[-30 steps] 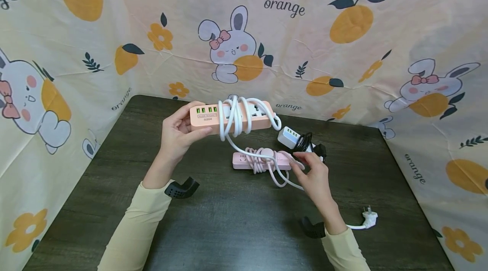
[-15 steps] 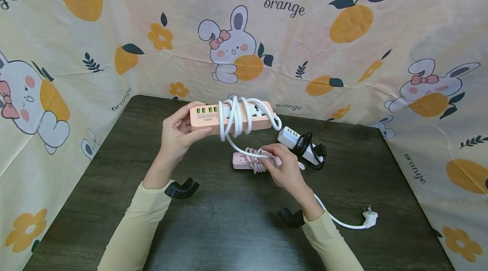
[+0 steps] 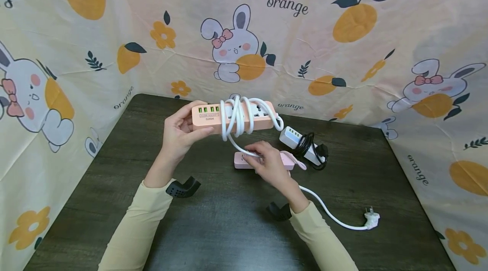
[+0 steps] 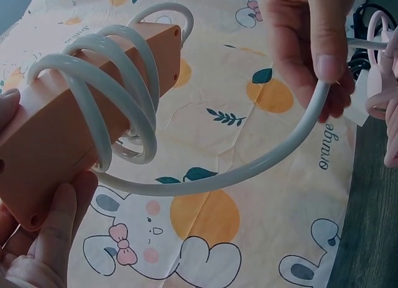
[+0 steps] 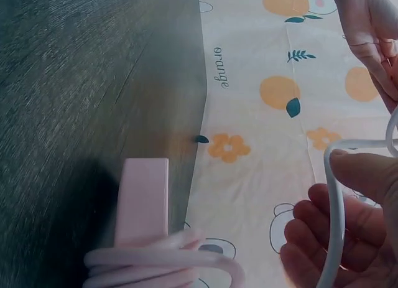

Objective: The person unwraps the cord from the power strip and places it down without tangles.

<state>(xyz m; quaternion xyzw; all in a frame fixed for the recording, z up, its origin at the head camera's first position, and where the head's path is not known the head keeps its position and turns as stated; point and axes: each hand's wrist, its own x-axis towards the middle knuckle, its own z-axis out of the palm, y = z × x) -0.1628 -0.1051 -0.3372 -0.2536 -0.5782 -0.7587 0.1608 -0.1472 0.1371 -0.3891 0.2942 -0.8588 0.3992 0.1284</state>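
My left hand (image 3: 180,131) grips the left end of a peach power strip (image 3: 207,119), held up over the table with its USB ports facing me. A white cord (image 4: 124,70) loops several times round the strip's middle. From the strip the cord's loose length runs to my right hand (image 3: 267,163), which pinches it between thumb and fingers, as the right wrist view shows on the cord (image 5: 336,219). Below that hand lies a pink power strip (image 3: 241,161) with its own pink cord wound round it, partly hidden by the hand.
Right of the pink strip lies a white power strip (image 3: 291,137) wrapped in a black cord (image 3: 303,146). The white cord's plug (image 3: 371,219) rests on the dark table (image 3: 228,228) at the right. A printed cloth (image 3: 289,42) stands behind and at both sides.
My right hand has slid leftward along the white cord toward the peach strip, uncovering more cord on the plug side. The left hand and peach strip stay almost where they were.
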